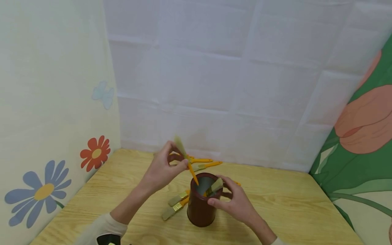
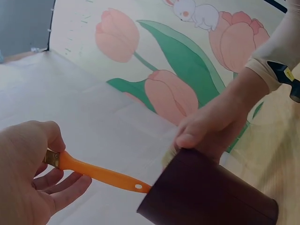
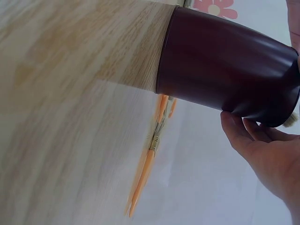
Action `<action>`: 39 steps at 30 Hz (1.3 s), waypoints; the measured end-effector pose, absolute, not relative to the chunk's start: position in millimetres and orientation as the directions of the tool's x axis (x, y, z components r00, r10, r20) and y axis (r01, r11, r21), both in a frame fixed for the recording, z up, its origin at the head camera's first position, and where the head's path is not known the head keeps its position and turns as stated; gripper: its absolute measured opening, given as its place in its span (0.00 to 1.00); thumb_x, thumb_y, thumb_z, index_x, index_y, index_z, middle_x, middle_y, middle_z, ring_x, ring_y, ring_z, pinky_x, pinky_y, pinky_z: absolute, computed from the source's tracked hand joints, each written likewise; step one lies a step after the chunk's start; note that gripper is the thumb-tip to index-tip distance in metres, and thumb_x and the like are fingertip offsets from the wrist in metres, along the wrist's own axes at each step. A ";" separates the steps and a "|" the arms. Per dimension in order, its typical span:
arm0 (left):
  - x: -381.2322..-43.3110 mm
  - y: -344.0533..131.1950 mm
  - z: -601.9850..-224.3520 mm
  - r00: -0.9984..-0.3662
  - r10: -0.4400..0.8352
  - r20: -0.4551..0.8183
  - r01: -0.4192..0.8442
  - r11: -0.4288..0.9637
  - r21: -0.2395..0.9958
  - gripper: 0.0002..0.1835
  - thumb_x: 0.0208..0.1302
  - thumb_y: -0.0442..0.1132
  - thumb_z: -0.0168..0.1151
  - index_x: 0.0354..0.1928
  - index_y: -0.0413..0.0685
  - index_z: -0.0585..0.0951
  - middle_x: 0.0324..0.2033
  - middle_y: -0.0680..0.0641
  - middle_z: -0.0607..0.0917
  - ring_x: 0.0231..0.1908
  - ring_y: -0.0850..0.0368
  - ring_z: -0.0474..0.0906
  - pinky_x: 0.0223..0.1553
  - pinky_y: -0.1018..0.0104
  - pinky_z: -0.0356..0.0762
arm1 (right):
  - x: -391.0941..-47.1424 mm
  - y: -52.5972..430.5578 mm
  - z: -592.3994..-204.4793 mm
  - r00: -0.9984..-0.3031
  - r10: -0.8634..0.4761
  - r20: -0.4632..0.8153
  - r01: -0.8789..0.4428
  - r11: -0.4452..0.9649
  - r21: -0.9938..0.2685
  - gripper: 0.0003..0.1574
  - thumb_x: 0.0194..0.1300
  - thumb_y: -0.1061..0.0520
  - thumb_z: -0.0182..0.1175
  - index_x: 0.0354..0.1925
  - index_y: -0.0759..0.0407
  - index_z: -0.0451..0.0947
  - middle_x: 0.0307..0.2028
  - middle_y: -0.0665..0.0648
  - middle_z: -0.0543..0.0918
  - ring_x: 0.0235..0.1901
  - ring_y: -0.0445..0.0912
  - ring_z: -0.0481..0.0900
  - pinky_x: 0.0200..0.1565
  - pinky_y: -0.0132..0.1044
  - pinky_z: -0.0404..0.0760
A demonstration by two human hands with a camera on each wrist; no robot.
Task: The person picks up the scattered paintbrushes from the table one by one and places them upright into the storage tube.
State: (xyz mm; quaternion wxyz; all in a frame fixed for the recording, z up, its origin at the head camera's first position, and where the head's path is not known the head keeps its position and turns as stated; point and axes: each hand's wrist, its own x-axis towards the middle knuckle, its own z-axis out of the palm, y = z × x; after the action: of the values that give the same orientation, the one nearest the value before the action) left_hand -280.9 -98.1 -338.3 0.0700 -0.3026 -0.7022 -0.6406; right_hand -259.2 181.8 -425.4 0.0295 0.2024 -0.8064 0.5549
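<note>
While the left hand (image 1: 163, 167) pinches 1 brush (image 2: 104, 176), the right hand (image 1: 236, 201) grips the cup (image 1: 200, 210) near its rim.

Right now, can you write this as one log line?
Left hand: pinches brush, handle down toward cup | Right hand: grips cup | Cup: upright, second brush inside | Table: more brushes lying

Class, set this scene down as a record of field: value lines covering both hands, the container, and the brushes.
Left hand: the left hand pinches a held brush, bristles up, handle tip at the container's mouth
Right hand: the right hand grips the side near the rim
Container: dark red container, upright on the wooden table
Inside: another brush, bristles up
Left of container, head view: two brushes
Behind: more orange-handled brushes
</note>
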 end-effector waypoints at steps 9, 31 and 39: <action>-285.6 -82.8 -360.4 -0.770 0.407 0.492 0.582 0.132 0.802 0.13 0.70 0.35 0.66 0.50 0.46 0.73 0.45 0.45 0.79 0.47 0.51 0.82 0.47 0.58 0.83 | -258.3 181.0 -424.4 -0.915 -0.297 0.273 -0.363 0.310 -0.879 0.43 0.62 0.51 0.75 0.71 0.43 0.69 0.62 0.49 0.76 0.61 0.53 0.75 0.55 0.50 0.80; -289.9 -64.9 -388.7 -0.748 0.464 0.475 0.645 0.342 0.683 0.20 0.68 0.39 0.69 0.59 0.51 0.78 0.45 0.57 0.82 0.47 0.62 0.78 0.50 0.53 0.76 | -260.1 182.6 -425.6 -0.911 -0.309 0.275 -0.370 0.312 -0.875 0.43 0.64 0.51 0.74 0.72 0.44 0.68 0.63 0.52 0.75 0.61 0.55 0.75 0.55 0.54 0.79; -290.7 -65.0 -388.9 -0.751 0.460 0.474 0.641 0.330 0.693 0.17 0.69 0.41 0.69 0.57 0.53 0.78 0.44 0.57 0.83 0.47 0.61 0.79 0.49 0.51 0.76 | -259.5 181.6 -425.2 -0.907 -0.312 0.283 -0.377 0.300 -0.876 0.43 0.63 0.52 0.75 0.71 0.41 0.69 0.64 0.49 0.75 0.62 0.50 0.75 0.55 0.49 0.80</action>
State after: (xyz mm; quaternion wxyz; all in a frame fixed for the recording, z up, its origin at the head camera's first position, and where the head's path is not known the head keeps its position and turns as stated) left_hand -290.7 -65.0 -388.9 0.0962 -0.3398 -0.8099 -0.4684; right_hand -259.5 181.6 -425.2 0.0293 0.2139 -0.8057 0.5516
